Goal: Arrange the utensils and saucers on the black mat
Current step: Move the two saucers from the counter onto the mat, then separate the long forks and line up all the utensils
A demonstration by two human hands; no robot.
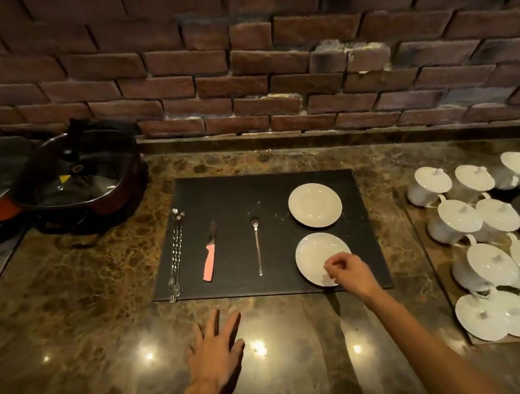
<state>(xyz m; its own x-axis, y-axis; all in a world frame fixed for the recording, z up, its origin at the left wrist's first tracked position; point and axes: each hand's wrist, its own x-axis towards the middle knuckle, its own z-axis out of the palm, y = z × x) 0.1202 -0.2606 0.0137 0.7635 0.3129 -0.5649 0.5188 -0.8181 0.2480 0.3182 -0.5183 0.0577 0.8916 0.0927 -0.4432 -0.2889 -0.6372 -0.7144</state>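
The right hand (349,271) pinches the near round white ceramic saucer (319,257) at lower right of the black rectangular mat (234,193) — it should be squared beneath its twin (315,205) — the left hand (215,350) rests open, empty.

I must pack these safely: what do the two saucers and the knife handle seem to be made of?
Two round white saucers: probably glazed ceramic, given their smooth, faintly shiny surface. Pink handle of the small knife: likely matt plastic, uniform in colour.

Mat (234,193) is plain black, both saucers (315,205) white. Knife (210,257) has a pink handle, counter (102,319) is mottled brown marble.
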